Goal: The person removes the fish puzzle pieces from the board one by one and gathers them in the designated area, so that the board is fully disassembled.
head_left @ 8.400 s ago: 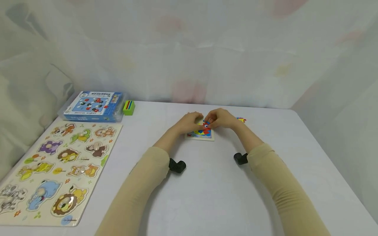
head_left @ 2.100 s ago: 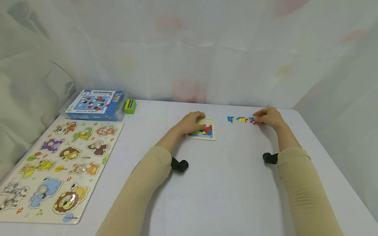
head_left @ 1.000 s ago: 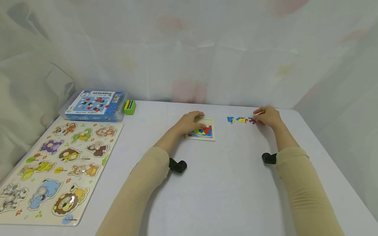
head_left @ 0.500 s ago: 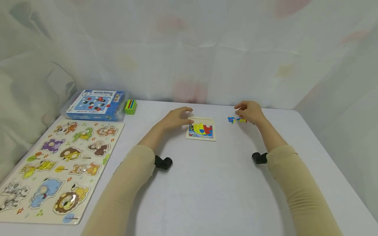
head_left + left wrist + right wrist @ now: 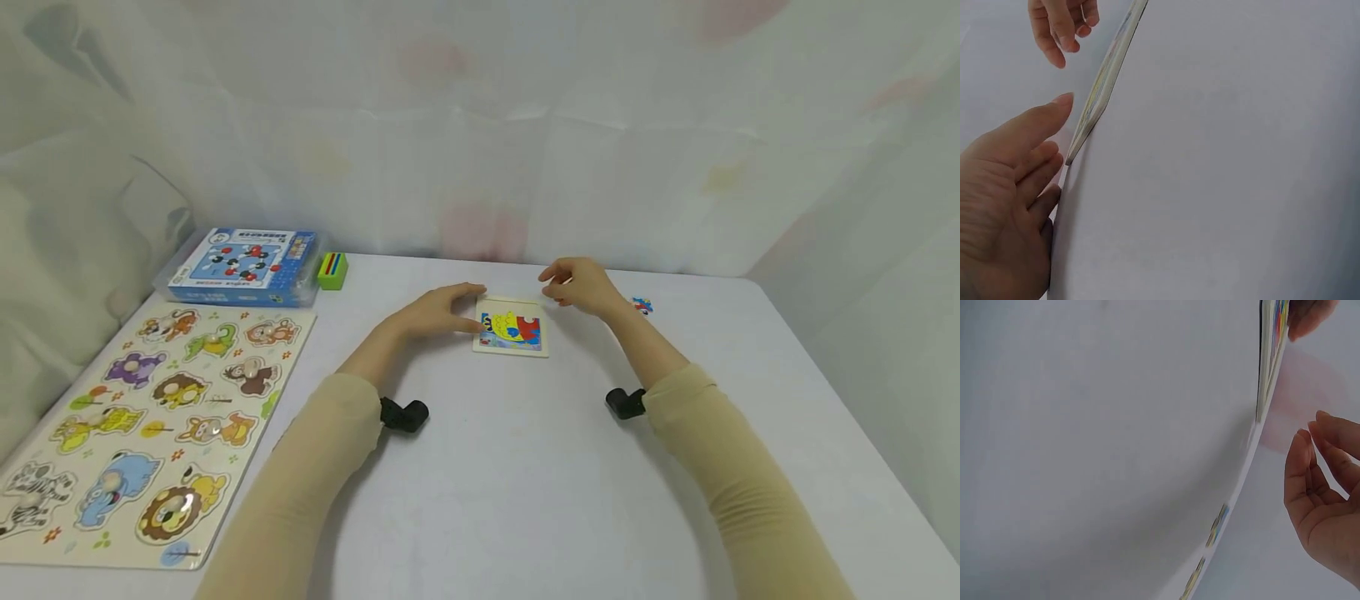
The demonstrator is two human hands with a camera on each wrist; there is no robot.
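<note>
A small wooden tray puzzle (image 5: 517,333) with a yellow and red picture lies on the table, its far strip showing bare wood. My left hand (image 5: 431,313) hovers at its left edge, fingers extended; in the left wrist view its thumb (image 5: 1041,125) stands apart from the frame. Past the puzzle's right edge my right hand (image 5: 585,287) is raised, fingers loosely bent, with no piece visible between them in the right wrist view. A red and blue puzzle piece (image 5: 642,305) lies behind the right forearm; the hand and arm hide the others in the head view.
At left lies a large animal peg puzzle (image 5: 247,433). Behind it are a boxed molecule set (image 5: 240,267) and a small green block (image 5: 332,272) with coloured stripes. A pale curtain (image 5: 480,150) rises along the table's back edge.
My right hand has left the pieces at the right and moved left toward the tray puzzle. The left hand has let go of the puzzle and drawn back to its left, exposing the picture.
</note>
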